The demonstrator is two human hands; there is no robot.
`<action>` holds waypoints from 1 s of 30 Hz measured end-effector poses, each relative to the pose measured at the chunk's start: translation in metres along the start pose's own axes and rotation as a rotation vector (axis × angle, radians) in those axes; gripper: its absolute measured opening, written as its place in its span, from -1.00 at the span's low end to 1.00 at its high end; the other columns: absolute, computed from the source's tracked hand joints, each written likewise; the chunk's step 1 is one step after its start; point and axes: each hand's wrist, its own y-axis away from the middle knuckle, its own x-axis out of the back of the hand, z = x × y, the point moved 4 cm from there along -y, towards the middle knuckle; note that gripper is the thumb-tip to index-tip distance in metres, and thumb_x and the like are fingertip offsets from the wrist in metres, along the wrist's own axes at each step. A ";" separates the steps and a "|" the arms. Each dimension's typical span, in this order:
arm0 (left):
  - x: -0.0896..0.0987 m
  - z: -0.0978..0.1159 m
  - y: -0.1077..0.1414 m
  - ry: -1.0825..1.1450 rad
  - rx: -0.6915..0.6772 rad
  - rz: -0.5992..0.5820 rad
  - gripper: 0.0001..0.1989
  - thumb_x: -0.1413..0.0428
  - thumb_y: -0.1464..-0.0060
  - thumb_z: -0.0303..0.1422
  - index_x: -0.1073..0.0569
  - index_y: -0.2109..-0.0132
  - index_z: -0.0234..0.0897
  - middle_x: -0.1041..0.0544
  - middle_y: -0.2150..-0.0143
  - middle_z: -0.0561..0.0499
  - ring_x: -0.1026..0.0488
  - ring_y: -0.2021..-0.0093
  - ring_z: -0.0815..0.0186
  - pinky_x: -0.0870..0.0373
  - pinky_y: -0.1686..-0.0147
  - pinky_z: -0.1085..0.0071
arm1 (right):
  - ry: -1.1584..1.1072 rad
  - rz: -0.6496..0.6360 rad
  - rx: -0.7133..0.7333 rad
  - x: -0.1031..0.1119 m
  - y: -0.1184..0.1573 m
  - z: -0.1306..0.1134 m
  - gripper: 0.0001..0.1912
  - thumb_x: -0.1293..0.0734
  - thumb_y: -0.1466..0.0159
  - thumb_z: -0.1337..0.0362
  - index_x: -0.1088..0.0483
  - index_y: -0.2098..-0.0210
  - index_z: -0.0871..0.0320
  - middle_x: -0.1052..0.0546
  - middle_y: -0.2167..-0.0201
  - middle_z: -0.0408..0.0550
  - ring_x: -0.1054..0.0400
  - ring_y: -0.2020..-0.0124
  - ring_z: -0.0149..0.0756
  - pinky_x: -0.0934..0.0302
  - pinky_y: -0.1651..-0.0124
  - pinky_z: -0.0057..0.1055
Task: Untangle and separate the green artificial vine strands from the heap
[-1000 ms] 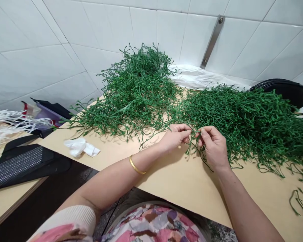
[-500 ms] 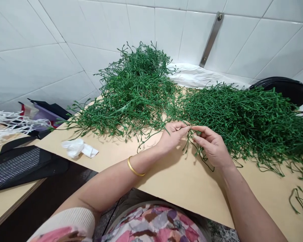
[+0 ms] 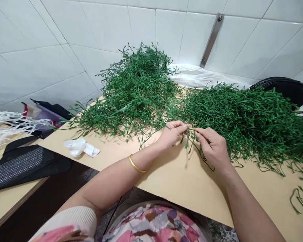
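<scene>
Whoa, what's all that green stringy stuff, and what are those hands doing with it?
A person is sitting or standing at a pale table, pinching thin green strands between their fingertips. The left hand and right hand are close together, with loose ends hanging below. Two big tangled green heaps lie behind, one on the left and one on the right. A crumpled white piece lies near the table's left edge.

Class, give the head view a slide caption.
Left hand and right hand pinch thin green strands above a pale tabletop, near tangled green heaps.
</scene>
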 end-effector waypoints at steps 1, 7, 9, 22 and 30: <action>-0.001 -0.003 -0.001 0.078 0.042 -0.019 -0.79 -0.10 0.04 -0.35 -0.31 0.54 -0.34 -0.29 0.64 0.10 -0.20 0.61 0.51 -0.11 0.55 0.54 | 0.044 0.024 0.021 0.000 0.000 -0.002 -0.75 -0.16 -0.26 0.27 -0.44 0.19 0.13 -0.36 0.43 -0.09 -0.26 0.42 -0.38 -0.17 0.32 -0.40; -0.008 -0.014 -0.002 0.157 0.229 -0.162 -0.73 -0.20 0.15 -0.23 -0.41 0.45 -0.39 -0.27 0.67 0.11 -0.17 0.67 0.53 -0.10 0.63 0.55 | 0.229 0.042 0.145 -0.006 0.002 -0.005 -0.77 -0.13 -0.27 0.29 -0.40 0.27 0.17 -0.39 0.30 0.01 -0.25 0.28 -0.28 -0.14 0.21 -0.33; -0.007 -0.016 -0.002 0.104 0.296 -0.156 -0.78 -0.23 0.18 -0.32 -0.40 0.50 -0.41 -0.26 0.70 0.11 -0.16 0.69 0.54 -0.10 0.65 0.54 | 0.270 -0.022 0.144 -0.009 0.002 -0.003 -0.76 -0.11 -0.28 0.28 -0.39 0.31 0.18 -0.42 0.39 -0.01 -0.22 0.32 -0.27 -0.11 0.20 -0.29; -0.005 -0.015 -0.002 0.042 0.394 -0.224 -0.85 -0.15 0.07 -0.41 -0.40 0.51 -0.41 -0.32 0.69 0.06 -0.17 0.69 0.54 -0.11 0.67 0.57 | -0.087 -0.211 -0.055 -0.007 0.002 0.008 -0.70 -0.12 -0.26 0.29 -0.35 0.06 0.13 -0.49 0.30 -0.06 -0.34 0.30 -0.34 -0.20 0.23 -0.39; -0.005 -0.009 0.000 -0.010 0.354 -0.185 -0.87 -0.16 0.16 -0.49 -0.38 0.58 -0.41 -0.32 0.71 0.05 -0.17 0.70 0.53 -0.04 0.67 0.55 | -0.128 -0.198 -0.120 -0.010 0.002 0.011 -0.72 -0.15 -0.24 0.27 -0.38 0.12 0.17 -0.52 0.36 -0.06 -0.39 0.37 -0.34 -0.23 0.28 -0.40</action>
